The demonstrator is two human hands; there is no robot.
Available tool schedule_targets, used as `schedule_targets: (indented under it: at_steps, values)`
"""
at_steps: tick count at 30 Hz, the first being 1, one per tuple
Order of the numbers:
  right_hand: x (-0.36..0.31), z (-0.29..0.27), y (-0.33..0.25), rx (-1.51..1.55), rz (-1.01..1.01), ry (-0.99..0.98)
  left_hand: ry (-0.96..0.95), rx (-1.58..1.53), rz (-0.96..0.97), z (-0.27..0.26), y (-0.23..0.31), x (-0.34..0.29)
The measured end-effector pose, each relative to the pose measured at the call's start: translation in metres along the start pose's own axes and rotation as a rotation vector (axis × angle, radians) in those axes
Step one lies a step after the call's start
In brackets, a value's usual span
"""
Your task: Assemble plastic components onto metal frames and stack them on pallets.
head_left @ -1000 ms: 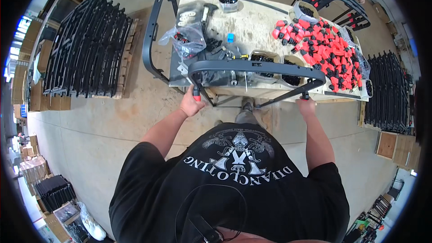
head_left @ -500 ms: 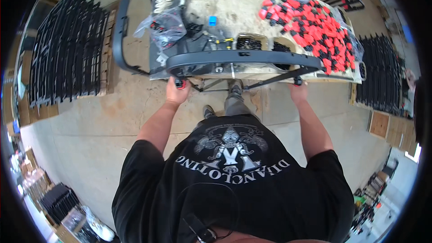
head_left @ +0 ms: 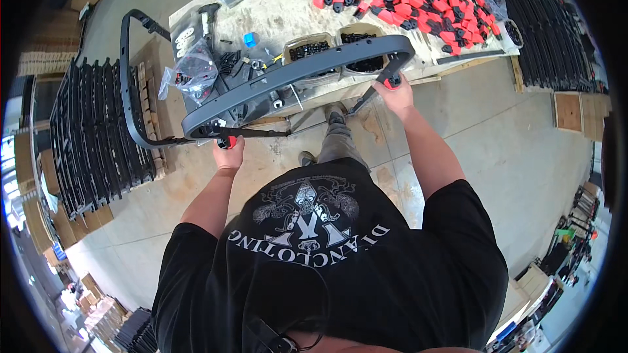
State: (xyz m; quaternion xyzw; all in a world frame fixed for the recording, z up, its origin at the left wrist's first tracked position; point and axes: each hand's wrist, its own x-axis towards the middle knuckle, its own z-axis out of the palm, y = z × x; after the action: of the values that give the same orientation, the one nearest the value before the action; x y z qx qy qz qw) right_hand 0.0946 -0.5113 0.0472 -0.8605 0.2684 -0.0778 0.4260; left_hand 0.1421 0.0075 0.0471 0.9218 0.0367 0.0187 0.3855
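Observation:
A black U-shaped metal tube frame (head_left: 288,77) slants across the near side of the workbench, its right end farther off than its left. My left hand (head_left: 229,153) is closed round the frame's left leg, at a red and black plastic piece (head_left: 227,142). On the right leg, my right hand (head_left: 396,97) grips at a matching red and black piece (head_left: 392,82). My fingers are partly hidden under these pieces. The workbench (head_left: 261,16) carries a large heap of red and black plastic pieces (head_left: 418,0) at its far right.
Tubs of small black parts (head_left: 311,48) stand on the bench, near a hammer (head_left: 208,18), a blue block (head_left: 249,40) and a clear plastic bag (head_left: 193,72). Another black frame (head_left: 125,78) rises at the bench's left. Black frames are stacked on both sides (head_left: 98,131).
The frame has swung to the left and tilted, its right end moving away from me. My left hand has come lower and my right hand has gone farther forward. The whole view has turned.

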Motion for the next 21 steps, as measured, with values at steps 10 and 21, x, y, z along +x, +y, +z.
schedule_targets:
  at_steps: [10,21]
  values:
    - [0.006,-0.068,-0.216,0.629,-0.514,0.405,-0.138,-0.073,-0.233,-0.011,0.002,0.000]
    - [0.114,0.107,-0.346,-0.463,-0.733,-0.675,-0.480,0.059,-0.383,-0.073,-0.010,0.016]
